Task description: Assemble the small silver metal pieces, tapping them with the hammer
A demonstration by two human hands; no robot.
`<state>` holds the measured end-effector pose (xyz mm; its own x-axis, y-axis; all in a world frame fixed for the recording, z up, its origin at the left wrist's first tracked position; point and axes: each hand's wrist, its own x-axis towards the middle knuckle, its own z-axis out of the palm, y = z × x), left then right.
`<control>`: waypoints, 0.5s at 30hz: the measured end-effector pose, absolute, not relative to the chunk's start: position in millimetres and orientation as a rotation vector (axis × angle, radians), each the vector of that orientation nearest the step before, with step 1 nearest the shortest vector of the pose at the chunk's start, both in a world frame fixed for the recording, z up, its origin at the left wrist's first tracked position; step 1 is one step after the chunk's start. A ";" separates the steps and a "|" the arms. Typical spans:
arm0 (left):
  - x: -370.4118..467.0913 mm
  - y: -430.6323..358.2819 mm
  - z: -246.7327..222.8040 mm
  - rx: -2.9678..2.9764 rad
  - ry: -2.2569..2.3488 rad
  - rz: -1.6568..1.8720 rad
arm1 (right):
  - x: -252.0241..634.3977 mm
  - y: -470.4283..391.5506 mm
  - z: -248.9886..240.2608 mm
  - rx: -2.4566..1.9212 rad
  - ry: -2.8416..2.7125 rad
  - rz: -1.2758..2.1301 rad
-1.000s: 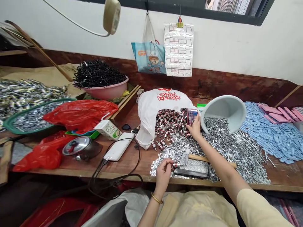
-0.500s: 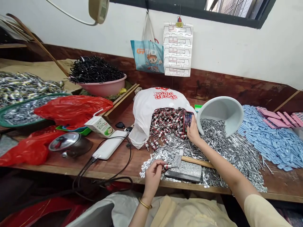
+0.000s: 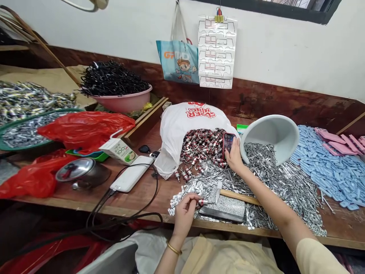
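Observation:
Near the table's front edge, my left hand [image 3: 184,214] pinches a small red-and-silver metal fitting [image 3: 203,202] with a thin pin pointing right. This fitting is just above the left end of a flat metal block [image 3: 225,207]. Across the block lies a hammer [image 3: 239,196], its head close to the pin. My right hand [image 3: 235,155] is closed around a smartphone [image 3: 228,144] in a red case, its lit screen facing me. Behind the phone, similar red-and-silver fittings [image 3: 201,146] spill from a white plastic bag [image 3: 173,125].
Loose metal strips and pins [image 3: 291,201] spread from a tipped grey tub [image 3: 285,133]. Light-blue pieces [image 3: 327,167] are piled at the right. On the left are a white power bank [image 3: 131,176] with black cables, a drink carton [image 3: 121,150], and a lidded metal pot [image 3: 85,175].
The view has shifted slightly, so the wall items sit higher. Both hands keep their holds, the left on the fitting and the right on the smartphone, with little visible movement.

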<state>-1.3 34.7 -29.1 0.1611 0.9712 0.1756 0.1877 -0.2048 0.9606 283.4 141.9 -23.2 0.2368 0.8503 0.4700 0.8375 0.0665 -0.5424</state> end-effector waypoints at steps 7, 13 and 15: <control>-0.5 33.5 -29.6 1.582 1.127 1.150 | 272.0 137.2 -19.5 -1.783 -1.580 -0.068; -1.5 32.6 -31.5 1.582 1.120 1.166 | 278.9 141.4 -14.9 -1.763 -1.621 -0.021; -1.8 32.9 -31.7 1.579 1.110 1.161 | 280.7 140.9 -16.8 -1.746 -1.618 -0.041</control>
